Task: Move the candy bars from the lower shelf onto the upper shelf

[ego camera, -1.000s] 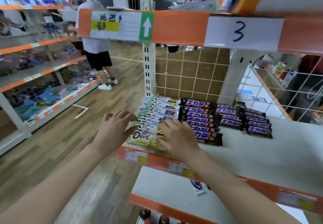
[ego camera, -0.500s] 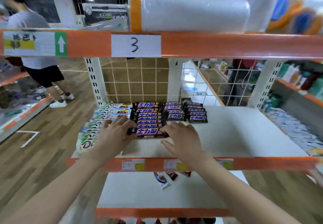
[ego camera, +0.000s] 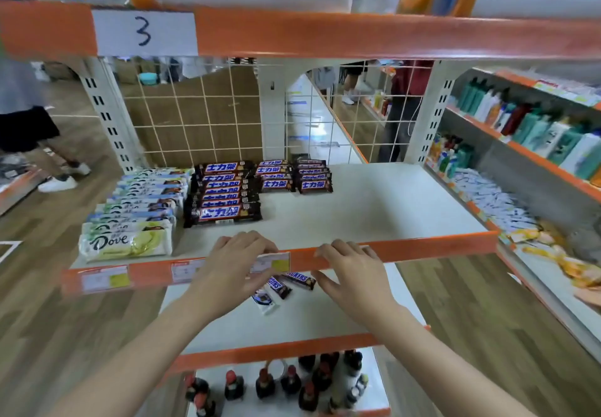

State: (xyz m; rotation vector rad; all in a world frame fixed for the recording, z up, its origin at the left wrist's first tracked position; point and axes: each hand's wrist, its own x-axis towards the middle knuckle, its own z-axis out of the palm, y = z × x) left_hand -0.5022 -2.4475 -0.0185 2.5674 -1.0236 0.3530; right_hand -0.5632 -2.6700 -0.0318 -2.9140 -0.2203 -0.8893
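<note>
Below the orange-edged white upper shelf (ego camera: 374, 208), at six o'clock, brown Snickers candy bars (ego camera: 297, 280) lie on the white lower shelf (ego camera: 309, 315); left hand (ego camera: 234, 267) and right hand (ego camera: 353, 273), fingers relaxed, hold nothing.

The upper shelf (ego camera: 374, 208) lip and the left hand (ego camera: 227, 273) hide part of the candy bars (ego camera: 286, 283) below. The price tags (ego camera: 104, 278) are too blurred to read.
</note>
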